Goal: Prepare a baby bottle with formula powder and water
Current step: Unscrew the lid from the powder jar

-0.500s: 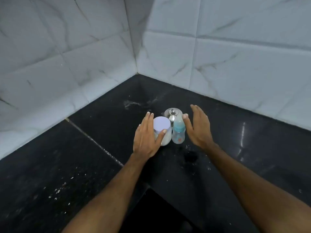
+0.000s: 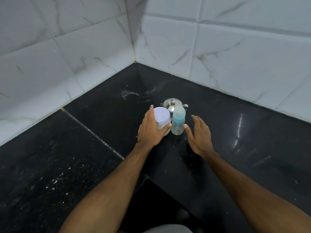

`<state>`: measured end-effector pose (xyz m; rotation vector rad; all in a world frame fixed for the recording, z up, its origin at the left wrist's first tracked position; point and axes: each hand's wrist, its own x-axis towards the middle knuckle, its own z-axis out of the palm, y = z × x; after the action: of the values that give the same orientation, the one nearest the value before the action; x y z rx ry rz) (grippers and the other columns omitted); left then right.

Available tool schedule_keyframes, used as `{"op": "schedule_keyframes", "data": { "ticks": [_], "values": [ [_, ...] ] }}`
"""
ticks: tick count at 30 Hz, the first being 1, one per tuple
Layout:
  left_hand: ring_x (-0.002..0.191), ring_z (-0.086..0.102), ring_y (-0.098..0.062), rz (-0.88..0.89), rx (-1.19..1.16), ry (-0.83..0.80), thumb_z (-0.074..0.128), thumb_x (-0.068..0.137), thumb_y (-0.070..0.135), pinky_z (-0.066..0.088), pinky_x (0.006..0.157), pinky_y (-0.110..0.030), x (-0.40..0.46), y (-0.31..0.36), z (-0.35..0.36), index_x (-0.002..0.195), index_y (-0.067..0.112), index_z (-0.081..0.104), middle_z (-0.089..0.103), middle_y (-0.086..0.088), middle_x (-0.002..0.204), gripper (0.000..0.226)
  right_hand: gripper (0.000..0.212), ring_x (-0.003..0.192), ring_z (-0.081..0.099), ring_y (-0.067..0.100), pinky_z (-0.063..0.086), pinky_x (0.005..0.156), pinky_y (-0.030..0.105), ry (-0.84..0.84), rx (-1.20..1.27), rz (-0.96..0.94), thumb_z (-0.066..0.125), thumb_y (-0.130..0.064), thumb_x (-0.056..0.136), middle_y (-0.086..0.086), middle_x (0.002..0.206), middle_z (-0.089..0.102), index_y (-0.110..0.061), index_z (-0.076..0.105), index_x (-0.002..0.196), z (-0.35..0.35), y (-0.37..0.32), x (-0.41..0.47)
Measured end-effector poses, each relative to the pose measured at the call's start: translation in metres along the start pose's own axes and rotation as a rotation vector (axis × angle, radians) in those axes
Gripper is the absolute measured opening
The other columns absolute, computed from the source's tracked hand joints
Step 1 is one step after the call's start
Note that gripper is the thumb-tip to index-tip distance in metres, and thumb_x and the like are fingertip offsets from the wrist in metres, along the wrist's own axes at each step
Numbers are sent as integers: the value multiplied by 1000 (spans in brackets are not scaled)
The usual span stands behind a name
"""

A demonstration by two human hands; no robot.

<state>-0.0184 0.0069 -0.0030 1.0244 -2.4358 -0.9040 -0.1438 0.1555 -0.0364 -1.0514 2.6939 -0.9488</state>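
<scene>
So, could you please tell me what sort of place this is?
Probably a home kitchen counter corner: a polished black stone worktop meets white marble-look wall tiles, and a small steel kettle stands on it.

A black stone bench (image 2: 235,135), set into a tiled corner, is seen with pale specks scattered over its left part. On it stand a white-lidded jar (image 2: 161,119), a baby bottle (image 2: 178,122) just beside it, and a steel kettle (image 2: 173,104) close behind both.
</scene>
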Motion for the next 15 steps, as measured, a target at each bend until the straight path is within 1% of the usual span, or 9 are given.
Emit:
{"op": "schedule_keyframes", "data": {
  "ticks": [3,6,8,10,12,14,15],
  "values": [
    [145,30,-23,-60,-61,10,77,78,48,37,111,-47,3,3,4,156,22,8,24,-1,160,107,77,146,24,21,22,118,50,-16,6,6,23,-67,90,6,157,28,-18,24,150,1,2,-4],
    [142,34,-22,-78,-123,55,80,76,42,40,109,-45,5,3,3,154,20,15,30,0,157,104,73,146,23,21,22,118,50,-18,14,9,26,-64,93,7,157,28,-18,24,150,1,4,-7],
    [142,35,-21,-76,-161,57,84,73,37,39,109,-42,5,0,-1,154,21,17,33,0,156,106,70,146,23,21,22,118,50,-19,21,15,30,-61,95,7,157,28,-18,24,150,1,5,-9],
    [141,35,-21,-71,-202,8,88,69,31,37,110,-40,0,-5,-10,153,23,17,36,0,154,110,68,146,23,21,22,118,50,-17,37,19,31,-59,96,7,157,28,-18,24,150,1,7,-11],
    [136,39,-18,-54,-245,-77,89,67,26,36,109,-34,-10,-11,-21,153,26,16,42,1,149,113,68,145,24,21,22,118,50,-9,53,12,30,-59,96,7,157,29,-18,25,150,0,8,-15],
    [128,42,-11,-32,-265,-168,89,68,24,34,104,-27,-23,-18,-34,154,27,15,47,4,144,113,70,145,24,21,23,117,50,-13,68,3,29,-61,95,8,156,30,-16,26,150,1,8,-20],
    [125,42,-8,-21,-263,-202,89,69,23,33,103,-25,-30,-22,-39,154,27,15,48,6,142,113,71,145,25,22,23,117,51,-15,76,-2,28,-61,95,8,156,31,-16,27,149,2,7,-24]
  ]
}}
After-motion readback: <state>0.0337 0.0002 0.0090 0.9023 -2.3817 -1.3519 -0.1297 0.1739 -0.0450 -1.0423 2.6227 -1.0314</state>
